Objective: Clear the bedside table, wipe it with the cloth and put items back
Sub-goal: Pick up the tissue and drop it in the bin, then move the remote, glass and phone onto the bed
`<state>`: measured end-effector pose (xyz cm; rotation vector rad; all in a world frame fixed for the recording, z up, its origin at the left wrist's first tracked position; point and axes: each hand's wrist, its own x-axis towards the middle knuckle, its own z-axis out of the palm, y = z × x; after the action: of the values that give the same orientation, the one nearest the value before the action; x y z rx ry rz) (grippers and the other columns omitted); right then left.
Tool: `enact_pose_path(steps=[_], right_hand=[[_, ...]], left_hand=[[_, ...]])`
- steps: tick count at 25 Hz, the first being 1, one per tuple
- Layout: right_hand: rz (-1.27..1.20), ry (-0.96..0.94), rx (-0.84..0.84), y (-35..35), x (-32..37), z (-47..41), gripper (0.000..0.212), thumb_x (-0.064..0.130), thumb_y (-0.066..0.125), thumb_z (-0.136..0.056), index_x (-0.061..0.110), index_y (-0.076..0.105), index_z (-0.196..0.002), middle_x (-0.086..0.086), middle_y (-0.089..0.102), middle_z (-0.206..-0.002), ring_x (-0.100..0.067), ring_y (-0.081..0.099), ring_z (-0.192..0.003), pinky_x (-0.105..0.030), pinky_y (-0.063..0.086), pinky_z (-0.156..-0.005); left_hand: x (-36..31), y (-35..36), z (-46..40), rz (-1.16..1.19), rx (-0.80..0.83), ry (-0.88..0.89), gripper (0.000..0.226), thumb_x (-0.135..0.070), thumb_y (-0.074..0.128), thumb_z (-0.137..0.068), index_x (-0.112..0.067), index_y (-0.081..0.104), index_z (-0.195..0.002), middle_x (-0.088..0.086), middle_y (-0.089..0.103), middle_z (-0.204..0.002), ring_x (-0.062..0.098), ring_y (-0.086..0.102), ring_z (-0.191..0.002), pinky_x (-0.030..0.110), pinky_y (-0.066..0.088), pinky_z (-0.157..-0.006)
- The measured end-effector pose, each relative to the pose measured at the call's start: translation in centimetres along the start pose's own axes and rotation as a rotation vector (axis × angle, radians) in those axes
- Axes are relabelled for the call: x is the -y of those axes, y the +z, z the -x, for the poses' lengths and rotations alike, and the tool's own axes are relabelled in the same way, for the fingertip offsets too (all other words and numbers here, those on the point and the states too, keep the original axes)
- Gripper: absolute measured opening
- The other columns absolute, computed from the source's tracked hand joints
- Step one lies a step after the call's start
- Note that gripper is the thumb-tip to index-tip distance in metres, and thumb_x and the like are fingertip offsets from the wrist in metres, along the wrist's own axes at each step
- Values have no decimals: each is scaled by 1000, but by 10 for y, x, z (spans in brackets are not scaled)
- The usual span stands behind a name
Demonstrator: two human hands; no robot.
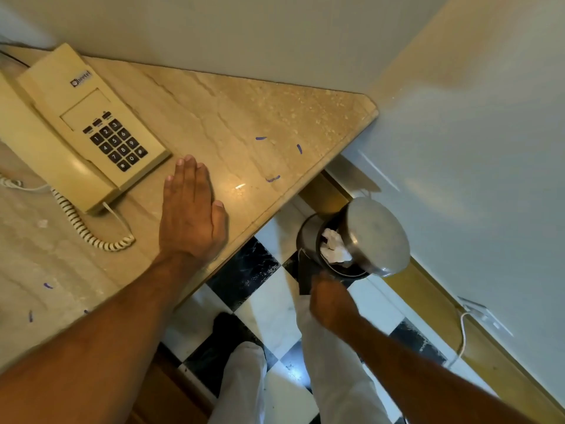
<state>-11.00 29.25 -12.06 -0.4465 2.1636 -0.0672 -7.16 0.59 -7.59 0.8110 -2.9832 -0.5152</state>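
Note:
The beige marble bedside table [244, 96] runs from the left to a corner at the upper right. A cream corded telephone [82, 123] rests on its left part. Small blue scraps [299, 149] lie scattered on the stone. My left hand [191, 209] lies flat on the tabletop beside the phone, fingers together and holding nothing. My right hand [328, 298] is low over the floor beside a metal pedal bin [308, 237]; it is blurred, and I cannot make out its fingers. No cloth is in view.
The bin's lid [377, 237] stands open, with crumpled white paper [334, 249] inside. Below is a black-and-white checkered floor [269, 304], with my legs in white trousers. A white cable [463, 335] runs along the wall's wooden skirting at the right.

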Motion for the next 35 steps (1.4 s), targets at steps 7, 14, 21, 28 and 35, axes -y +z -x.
enact_pose_path(steps=[7, 14, 21, 28, 35], right_hand=[[-2, -614, -498, -19, 91, 66, 40, 14, 47, -98, -7, 63, -129, -22, 63, -136, -35, 57, -131, -49, 44, -110], [256, -1129, -295, 6, 265, 44, 44, 17, 43, -102, -11, 57, -133, -30, 54, -141, -47, 51, -133, -62, 41, -108], [477, -1026, -339, 24, 409, -17, 63, 32, 35, -105, -4, 26, -155, -25, 19, -164, -39, 13, -154, -50, 9, -125], [630, -1010, -480, 28, 418, -42, 75, 53, 22, -103, 1, 16, -158, -19, 12, -167, -31, 5, -156, -47, 7, -126], [640, -1001, -458, 24, 419, -44, 76, 53, 22, -103, 3, 14, -159, -17, 8, -168, -28, -1, -157, -44, 3, -126]], left_hand=[[3, -6, 51, 45, 10, -35, 71, -27, 35, -92, 8, 22, -152, 30, 18, -162, 40, 12, -153, 53, 10, -125], [123, -59, 202, -31, 16, -534, 69, -27, 40, -87, 13, 40, -143, 34, 35, -153, 50, 33, -143, 63, 32, -115], [236, -97, 183, -34, -189, -810, 75, -38, 44, -96, 7, 22, -152, 32, 28, -158, 47, 28, -146, 57, 23, -120], [248, -99, 155, -12, -163, -862, 85, -47, 52, -89, 10, 28, -148, 25, 52, -126, 39, 53, -107, 48, 47, -89], [265, -145, 161, 56, -316, -932, 76, -26, 52, -88, 18, 28, -145, 33, 51, -118, 46, 51, -101, 54, 49, -84]])
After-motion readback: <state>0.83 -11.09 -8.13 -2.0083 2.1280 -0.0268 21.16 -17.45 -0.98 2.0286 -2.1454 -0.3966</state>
